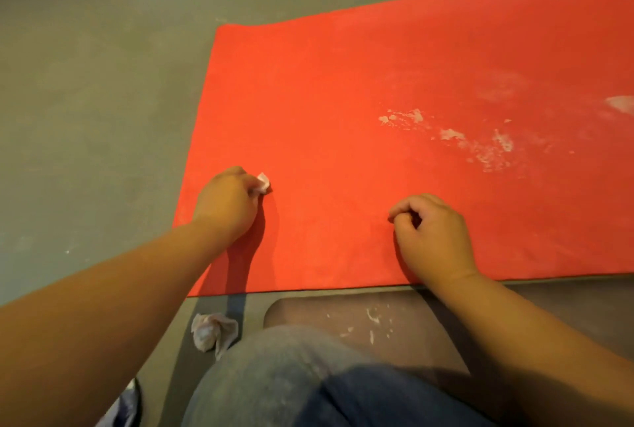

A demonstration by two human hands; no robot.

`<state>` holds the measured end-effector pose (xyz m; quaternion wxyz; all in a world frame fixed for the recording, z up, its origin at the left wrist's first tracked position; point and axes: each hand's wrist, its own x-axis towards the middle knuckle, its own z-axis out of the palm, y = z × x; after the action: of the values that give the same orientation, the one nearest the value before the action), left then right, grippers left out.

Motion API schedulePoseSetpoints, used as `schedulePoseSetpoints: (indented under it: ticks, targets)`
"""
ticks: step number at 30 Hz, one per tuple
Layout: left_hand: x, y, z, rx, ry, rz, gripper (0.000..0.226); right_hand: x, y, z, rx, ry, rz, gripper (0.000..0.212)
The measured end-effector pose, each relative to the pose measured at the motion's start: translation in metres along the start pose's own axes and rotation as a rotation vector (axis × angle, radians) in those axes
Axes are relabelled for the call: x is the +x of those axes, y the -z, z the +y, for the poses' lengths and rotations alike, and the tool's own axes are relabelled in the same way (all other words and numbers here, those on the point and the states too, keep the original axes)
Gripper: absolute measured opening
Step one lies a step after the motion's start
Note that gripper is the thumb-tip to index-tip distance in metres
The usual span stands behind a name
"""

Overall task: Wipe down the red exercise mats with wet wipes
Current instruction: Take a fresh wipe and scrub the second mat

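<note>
Reaching over the near edge of the red mat (343,90), which lies flat on the grey floor (85,83), the person has both hands on it. The left hand (224,207) is bunched around a small white wipe (263,183), pressing it to the mat near its left end. The right hand (434,234) rests further right, fingers curled in with nothing in them. White smears (487,147) mark the mat toward the right. A crumpled wipe (213,330) lies on the floor beside the knee (291,368).
</note>
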<state>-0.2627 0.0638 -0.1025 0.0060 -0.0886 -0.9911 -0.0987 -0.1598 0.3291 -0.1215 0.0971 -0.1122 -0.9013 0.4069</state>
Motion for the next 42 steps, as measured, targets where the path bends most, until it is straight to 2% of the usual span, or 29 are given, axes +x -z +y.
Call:
schedulePoseSetpoints:
  ticks: [4, 9, 11, 15, 18, 19, 23, 24, 26, 29, 31, 35, 38, 39, 40, 42]
  targets:
    - [-0.027, 0.003, 0.049, -0.014, -0.127, -0.168, 0.019, -0.016, 0.032, 0.016, 0.034, -0.116, 0.098, 0.021]
    - [-0.036, -0.001, 0.131, -0.065, -0.275, -0.448, 0.020, -0.045, 0.052, 0.031, 0.105, -0.269, 0.116, 0.023]
    - [-0.034, 0.002, 0.148, -0.072, -0.347, -0.502, 0.021, -0.048, 0.055, 0.031, 0.171, -0.317, 0.146, 0.023]
    - [-0.044, 0.009, 0.159, 0.133, -0.713, -0.496, 0.023, -0.051, 0.065, 0.033, 0.177, -0.353, 0.200, 0.022]
    - [-0.044, 0.010, 0.152, 0.309, -0.932, -0.520, 0.028, -0.052, 0.075, 0.043, -0.075, -0.210, 0.185, 0.024]
    - [-0.040, 0.010, 0.148, 0.287, -0.936, -0.524, 0.026, -0.051, 0.078, 0.047, -0.148, -0.184, 0.185, 0.025]
    - [-0.022, 0.008, 0.137, 0.150, -0.726, -0.396, 0.016, -0.054, 0.076, 0.059, -0.321, -0.190, 0.069, 0.035]
    - [-0.023, 0.004, 0.138, 0.124, -0.740, -0.420, 0.016, -0.056, 0.073, 0.061, -0.362, -0.188, 0.049, 0.036]
    - [-0.028, 0.002, 0.144, 0.064, -0.863, -0.584, 0.013, -0.057, 0.071, 0.064, -0.390, -0.194, 0.060, 0.036]
    - [-0.024, 0.008, 0.152, 0.161, -1.051, -0.761, 0.011, -0.056, 0.069, 0.065, -0.389, -0.199, 0.076, 0.036]
    - [-0.017, 0.005, 0.161, 0.230, -1.066, -0.715, 0.011, -0.056, 0.069, 0.065, -0.379, -0.198, 0.081, 0.035]
    - [-0.015, -0.010, 0.192, 0.164, -0.916, -0.494, 0.024, -0.057, 0.070, 0.066, -0.355, -0.189, 0.089, 0.034]
    - [-0.024, -0.005, 0.187, 0.066, -1.069, -0.541, 0.008, -0.057, 0.071, 0.067, -0.335, -0.182, 0.079, 0.033]
    - [-0.027, 0.001, 0.175, 0.053, -1.162, -0.570, 0.012, -0.057, 0.072, 0.067, -0.329, -0.181, 0.071, 0.033]
    - [-0.029, 0.006, 0.162, 0.065, -1.240, -0.587, 0.015, -0.057, 0.072, 0.068, -0.322, -0.181, 0.064, 0.033]
    - [-0.033, 0.016, 0.140, 0.159, -1.289, -0.606, 0.010, -0.058, 0.073, 0.068, -0.307, -0.181, 0.060, 0.032]
